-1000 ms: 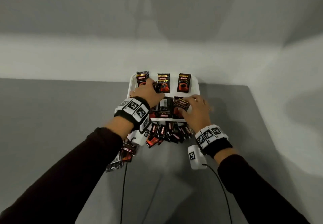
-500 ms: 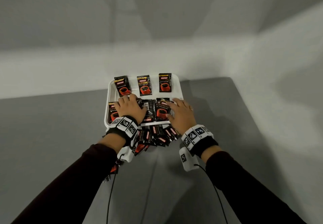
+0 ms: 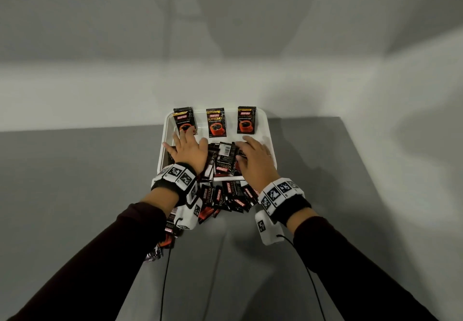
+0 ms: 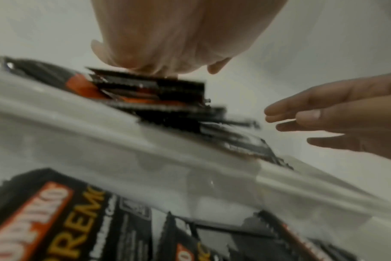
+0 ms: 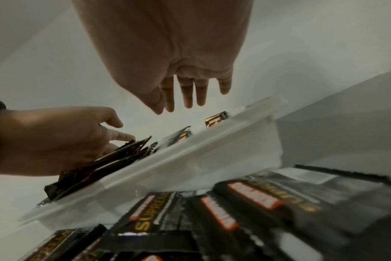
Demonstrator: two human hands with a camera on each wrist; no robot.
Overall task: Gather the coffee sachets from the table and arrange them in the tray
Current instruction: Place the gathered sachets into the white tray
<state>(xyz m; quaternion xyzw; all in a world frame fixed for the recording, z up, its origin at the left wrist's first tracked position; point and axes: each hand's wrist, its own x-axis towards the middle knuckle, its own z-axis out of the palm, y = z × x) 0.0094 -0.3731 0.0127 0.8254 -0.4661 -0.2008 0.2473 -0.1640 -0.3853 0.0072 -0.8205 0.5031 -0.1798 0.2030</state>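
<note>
A white tray [image 3: 270,130] sits at the table's far edge. Three black and orange coffee sachets [image 3: 216,123] lie side by side in its back row. More sachets [image 3: 225,158] lie overlapping in its near row, one barcode side up. My left hand [image 3: 186,145] lies flat with spread fingers, pressing on a stack of sachets [image 4: 159,95] at the near left. My right hand [image 3: 250,154] is over the near right of the tray with straight fingers [image 5: 188,93], holding nothing. A loose pile of sachets [image 3: 226,195] lies on the table in front of the tray.
The grey table [image 3: 75,183] ends at the white wall behind the tray and at an edge to the right. A few sachets [image 3: 160,246] lie under my left forearm. Thin black cables [image 3: 164,283] run from both wristbands toward me.
My left hand has drawn back from the back-left sachet to the tray's near row and spread flat. My right hand has stayed over the near right.
</note>
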